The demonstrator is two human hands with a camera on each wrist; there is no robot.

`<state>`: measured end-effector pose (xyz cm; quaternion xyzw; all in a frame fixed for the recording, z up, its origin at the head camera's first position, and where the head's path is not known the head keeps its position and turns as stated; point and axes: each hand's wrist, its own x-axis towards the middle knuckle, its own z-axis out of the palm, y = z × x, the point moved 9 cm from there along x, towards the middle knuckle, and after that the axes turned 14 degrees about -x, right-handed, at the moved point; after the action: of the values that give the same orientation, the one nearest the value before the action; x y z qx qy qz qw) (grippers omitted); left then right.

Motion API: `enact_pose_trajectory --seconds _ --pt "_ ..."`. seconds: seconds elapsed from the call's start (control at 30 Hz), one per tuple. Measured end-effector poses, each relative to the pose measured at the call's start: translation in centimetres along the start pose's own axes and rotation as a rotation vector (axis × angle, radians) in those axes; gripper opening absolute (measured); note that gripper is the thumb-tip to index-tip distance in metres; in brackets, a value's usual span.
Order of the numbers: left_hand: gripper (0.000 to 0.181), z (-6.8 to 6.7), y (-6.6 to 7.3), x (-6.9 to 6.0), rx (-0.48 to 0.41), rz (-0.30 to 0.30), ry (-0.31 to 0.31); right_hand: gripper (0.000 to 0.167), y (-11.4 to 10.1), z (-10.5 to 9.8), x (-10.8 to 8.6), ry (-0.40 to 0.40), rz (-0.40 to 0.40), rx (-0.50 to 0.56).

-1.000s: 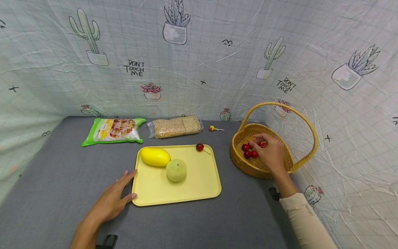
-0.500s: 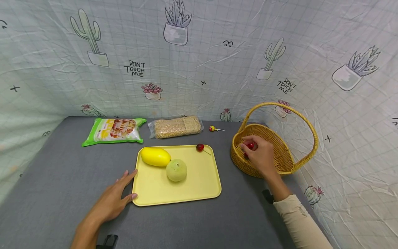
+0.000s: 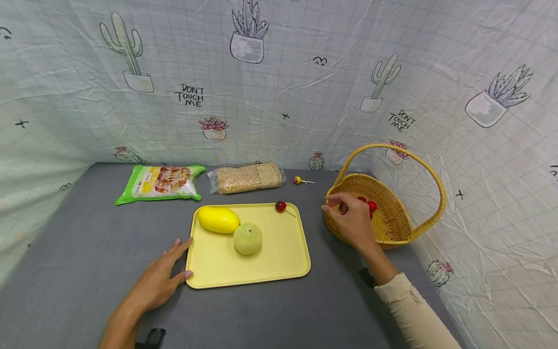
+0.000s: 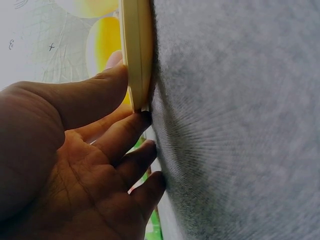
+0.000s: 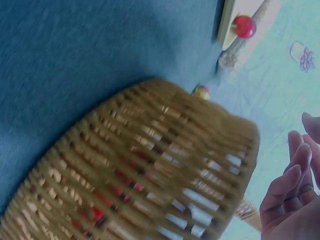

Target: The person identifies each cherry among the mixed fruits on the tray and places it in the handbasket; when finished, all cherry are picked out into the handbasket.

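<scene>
My left hand point(image 3: 154, 286) rests at the left edge of the yellow tray point(image 3: 279, 257), thumb and fingertips touching its rim point(image 4: 135, 65). On the tray lie a yellow mango-like fruit point(image 3: 218, 219), a round pale green fruit point(image 3: 247, 238) and a dark red cherry point(image 3: 281, 207) with a stem. Above the near left rim of the wicker basket point(image 3: 392, 218) is my right hand point(image 3: 355, 220), fingers loosely bent, thumb and index apart, with nothing seen between them. Red cherries point(image 3: 372, 206) sit in the basket, partly hidden by that hand.
Along the back of the grey table point(image 3: 87, 242) lie a green-edged food bag point(image 3: 161, 183), a clear pack of grains point(image 3: 248, 178) and a lollipop point(image 3: 298, 180). The basket's tall handle point(image 3: 440, 194) arches up on the right. A printed cloth hangs behind.
My right hand has drawn left and towards me, from over the cherries in the basket to its near left rim. The left hand and the tray have stayed put.
</scene>
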<state>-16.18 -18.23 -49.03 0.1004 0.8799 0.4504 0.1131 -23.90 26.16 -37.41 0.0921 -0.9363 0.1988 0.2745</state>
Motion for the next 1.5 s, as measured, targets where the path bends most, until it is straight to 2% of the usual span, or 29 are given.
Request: enact_pose_trajectory --seconds 0.57,0.87,1.17,1.5 --pt "0.083 0.0 -0.1 0.0 0.016 -0.004 0.002 0.023 -3.8 3.1 -0.2 -0.09 -0.044 0.077" --pt "0.083 0.0 0.1 -0.1 0.009 0.009 0.009 0.025 -5.3 5.2 0.2 -0.156 -0.056 0.07" --pt "0.083 0.0 0.0 -0.1 0.004 0.003 0.009 0.031 -5.7 7.8 0.4 -0.247 -0.038 0.027" --pt "0.083 0.1 -0.2 -0.1 -0.005 -0.002 0.01 0.035 -5.4 10.2 1.0 -0.306 -0.014 -0.004"
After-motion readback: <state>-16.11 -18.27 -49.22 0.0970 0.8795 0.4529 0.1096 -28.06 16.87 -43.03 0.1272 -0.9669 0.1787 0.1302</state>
